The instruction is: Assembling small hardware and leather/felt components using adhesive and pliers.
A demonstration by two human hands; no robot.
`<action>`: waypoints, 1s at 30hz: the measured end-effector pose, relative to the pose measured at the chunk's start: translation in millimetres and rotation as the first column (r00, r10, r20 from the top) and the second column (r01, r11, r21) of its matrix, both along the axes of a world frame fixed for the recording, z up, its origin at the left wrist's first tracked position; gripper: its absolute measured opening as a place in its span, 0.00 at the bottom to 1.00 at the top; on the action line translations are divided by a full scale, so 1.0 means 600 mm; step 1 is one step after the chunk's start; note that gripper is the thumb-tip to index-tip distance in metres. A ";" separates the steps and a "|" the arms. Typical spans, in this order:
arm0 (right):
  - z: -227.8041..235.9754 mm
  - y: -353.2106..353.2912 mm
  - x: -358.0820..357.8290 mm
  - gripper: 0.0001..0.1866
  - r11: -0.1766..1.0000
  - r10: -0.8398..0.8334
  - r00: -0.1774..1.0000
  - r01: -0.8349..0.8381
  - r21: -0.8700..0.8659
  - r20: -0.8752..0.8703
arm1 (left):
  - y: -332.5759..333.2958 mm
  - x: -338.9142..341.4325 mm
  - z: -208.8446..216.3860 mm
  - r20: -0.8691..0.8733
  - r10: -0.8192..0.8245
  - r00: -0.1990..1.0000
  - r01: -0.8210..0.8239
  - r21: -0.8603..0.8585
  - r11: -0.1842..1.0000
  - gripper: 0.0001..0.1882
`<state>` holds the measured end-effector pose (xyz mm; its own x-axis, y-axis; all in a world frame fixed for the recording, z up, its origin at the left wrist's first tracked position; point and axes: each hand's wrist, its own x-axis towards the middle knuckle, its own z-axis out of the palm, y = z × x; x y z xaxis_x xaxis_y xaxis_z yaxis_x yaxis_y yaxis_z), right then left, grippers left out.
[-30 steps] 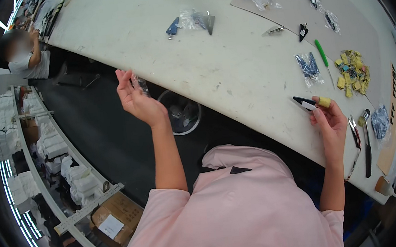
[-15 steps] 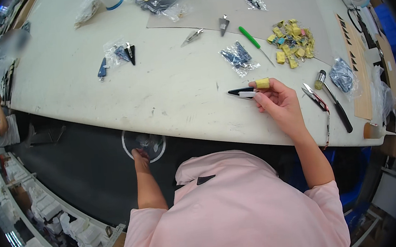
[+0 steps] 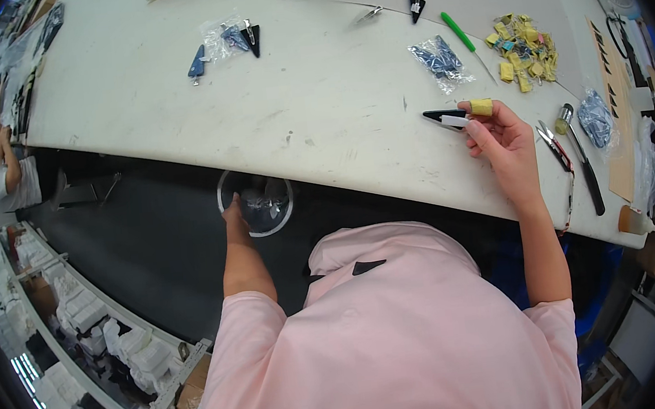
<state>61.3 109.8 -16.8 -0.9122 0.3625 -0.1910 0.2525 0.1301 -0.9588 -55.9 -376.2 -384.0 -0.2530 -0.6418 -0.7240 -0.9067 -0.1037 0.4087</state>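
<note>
My right hand (image 3: 501, 136) is raised over the table near its front edge, thumb and fingers pinched on a slim black triangular piece (image 3: 439, 116) with a white strip along it. A yellow wrap (image 3: 480, 107) goes round the index finger, whose tip shows beyond it. Below the table edge, my left hand (image 3: 235, 207) reaches down to the near-left side of a clear round bin (image 3: 273, 230); its fingers are too dim to make out. Small pale and clear bits lie in the bin. Another black triangle (image 3: 369, 266) lies on my pink shirt.
Right of my hand lie scissors (image 3: 554, 145) and a hammer (image 3: 588, 171). Beyond are yellow-wrapped clips (image 3: 524, 51), a green-handled awl (image 3: 459, 32) and bagged blue pieces (image 3: 440, 59). More triangles (image 3: 251, 37) lie far left. Shelving (image 3: 108, 304) stands behind left; a person (image 3: 5, 172) sits far left.
The view has shifted, so the table things sit higher and farther right. My left hand now lies lower against the bin's left side. The right hand keeps its pinch on the black piece.
</note>
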 end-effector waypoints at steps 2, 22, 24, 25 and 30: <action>0.006 0.000 -0.003 0.14 1.000 0.002 1.000 -0.002 -0.005 -0.011 | -0.058 -0.009 0.038 -0.139 0.059 0.988 -0.051 0.058 0.997 0.32; 0.061 0.034 -0.012 0.16 0.913 -0.053 0.978 -0.034 -0.407 -0.200 | 0.571 0.019 0.647 -0.945 -0.251 0.208 0.956 0.142 0.258 0.12; 0.061 0.042 -0.006 0.16 0.923 -0.057 0.976 -0.029 -0.383 -0.212 | 0.582 0.024 0.647 -0.944 -0.216 0.251 0.943 0.188 0.274 0.09; 0.063 0.046 -0.005 0.16 0.922 -0.066 0.975 -0.021 -0.387 -0.211 | 0.584 0.025 0.651 -0.937 -0.250 0.245 0.947 0.176 0.270 0.08; 0.057 0.052 -0.001 0.16 0.905 -0.035 0.978 -0.057 -0.422 -0.207 | 0.587 0.035 0.653 -0.933 -0.322 0.161 0.949 0.058 0.309 0.07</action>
